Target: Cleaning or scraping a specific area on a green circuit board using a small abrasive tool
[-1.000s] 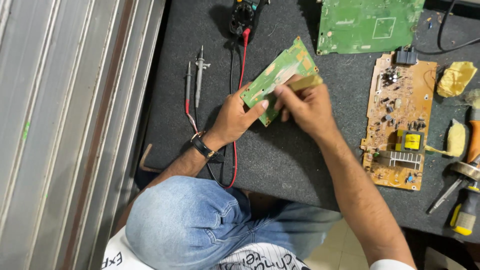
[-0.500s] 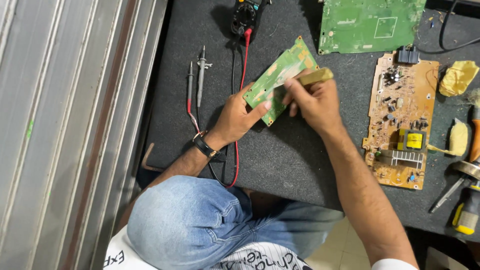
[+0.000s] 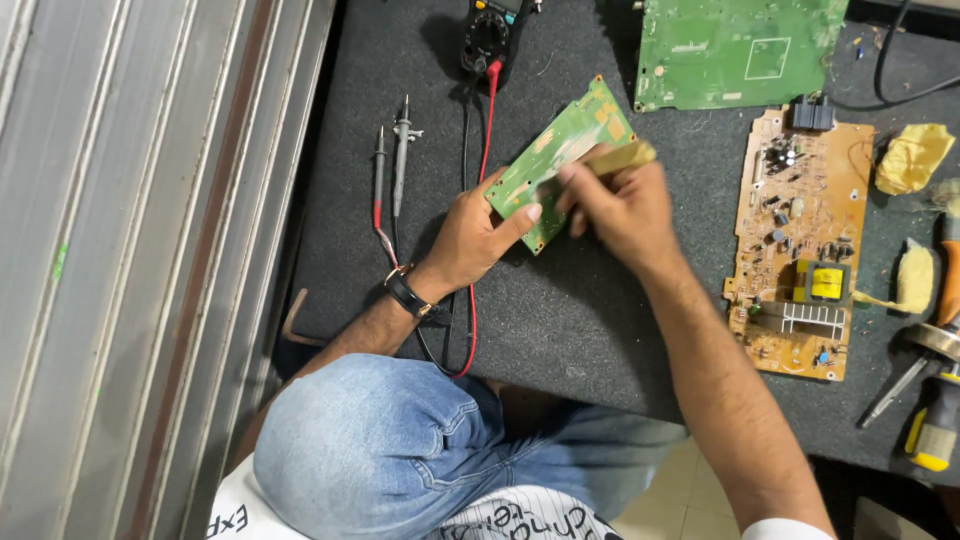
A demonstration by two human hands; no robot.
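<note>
On the dark mat (image 3: pixel 600 330), left hand (image 3: pixel 470 240) steadies a green board (image 3: pixel 560 160) (right hand (image 3: pixel 620 205) brushing).

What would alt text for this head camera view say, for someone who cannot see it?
Seen from above, a left hand steadies a small green circuit board on a dark mat while the right hand works a yellowish tool across it. A multimeter and probes lie nearby.

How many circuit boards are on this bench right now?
3: a small green board held by the left hand, a large green board at the top edge, and an orange-brown board at right. None seems hidden.
</note>
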